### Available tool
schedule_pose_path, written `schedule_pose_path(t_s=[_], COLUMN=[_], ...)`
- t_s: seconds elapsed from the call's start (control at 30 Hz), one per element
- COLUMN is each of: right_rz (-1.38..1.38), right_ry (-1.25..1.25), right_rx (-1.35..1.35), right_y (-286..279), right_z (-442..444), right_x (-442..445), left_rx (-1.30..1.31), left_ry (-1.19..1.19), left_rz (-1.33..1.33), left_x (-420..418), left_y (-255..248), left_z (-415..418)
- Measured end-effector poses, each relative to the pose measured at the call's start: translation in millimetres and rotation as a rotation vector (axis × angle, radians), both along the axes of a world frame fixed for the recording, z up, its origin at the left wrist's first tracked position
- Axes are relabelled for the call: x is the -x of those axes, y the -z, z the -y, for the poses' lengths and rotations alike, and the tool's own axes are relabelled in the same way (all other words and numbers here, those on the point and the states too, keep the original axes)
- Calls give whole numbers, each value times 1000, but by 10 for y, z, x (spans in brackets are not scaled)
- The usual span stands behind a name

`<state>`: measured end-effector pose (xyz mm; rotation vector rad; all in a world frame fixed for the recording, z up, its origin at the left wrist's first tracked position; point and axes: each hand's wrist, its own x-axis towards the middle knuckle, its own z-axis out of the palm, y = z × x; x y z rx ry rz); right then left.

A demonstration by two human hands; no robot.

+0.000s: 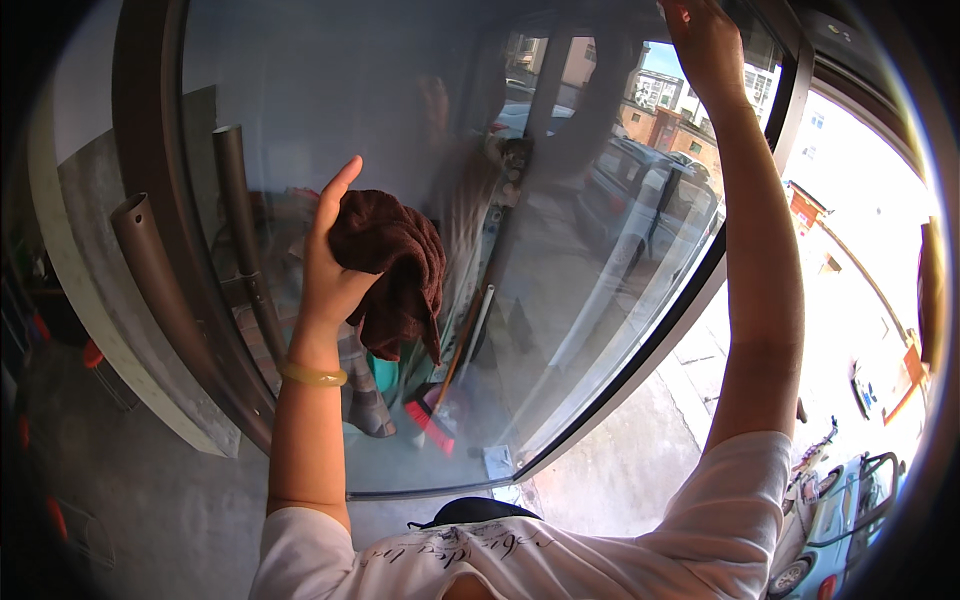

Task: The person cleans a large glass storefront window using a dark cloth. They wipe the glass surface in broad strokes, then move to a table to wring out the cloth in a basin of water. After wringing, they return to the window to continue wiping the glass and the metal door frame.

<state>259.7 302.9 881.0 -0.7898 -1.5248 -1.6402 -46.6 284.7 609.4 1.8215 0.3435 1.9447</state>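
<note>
A large framed glass door panel [465, 172] stands before me, with street reflections on it. My left hand [337, 255] is raised in front of the glass, gripping a dark brown cloth [397, 262] that drapes over its fingers; the thumb points up. A yellowish bangle circles that wrist. High at the right, my right hand [705, 37] is near the upper part of the pane by the frame; its fingertips are partly cut off by the picture's top edge, and whatever it may hold is hidden.
A brown tubular door handle [161, 285] runs along the left frame. Through the glass show a broom with red bristles [429, 427] and a checked fabric [367, 397]. Outside at the right are a paved area [615, 472] and a light blue car [840, 510]. Red-seated stools stand far left.
</note>
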Motion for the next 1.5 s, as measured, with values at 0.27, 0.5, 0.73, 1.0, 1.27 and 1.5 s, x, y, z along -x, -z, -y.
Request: schedule_pose_path(t_s=[0.27, 0.5, 0.73, 1.0, 1.27, 1.5], right_rz=[-528, -479, -699, -800, -978, -1054], right_ry=[-589, -571, -637, -799, -664, -512], right_rx=[324, 521, 648, 732, 710, 904], right_y=[-164, -63, 481, 739, 1378, 2675], right_z=[334, 420, 533, 553, 767, 1177], right_x=[-299, -832, -692, -579, -1044, -1657], left_rx=[19, 4, 5, 44, 24, 54], left_ry=[40, 52, -5, 28, 46, -129], left_rz=[0, -10, 5, -27, -15, -58], left_x=[0, 3, -22, 54, -80, 16], left_y=[-8, 4, 9, 42, 95, 359], left_z=[47, 5, 10, -34, -96, 208])
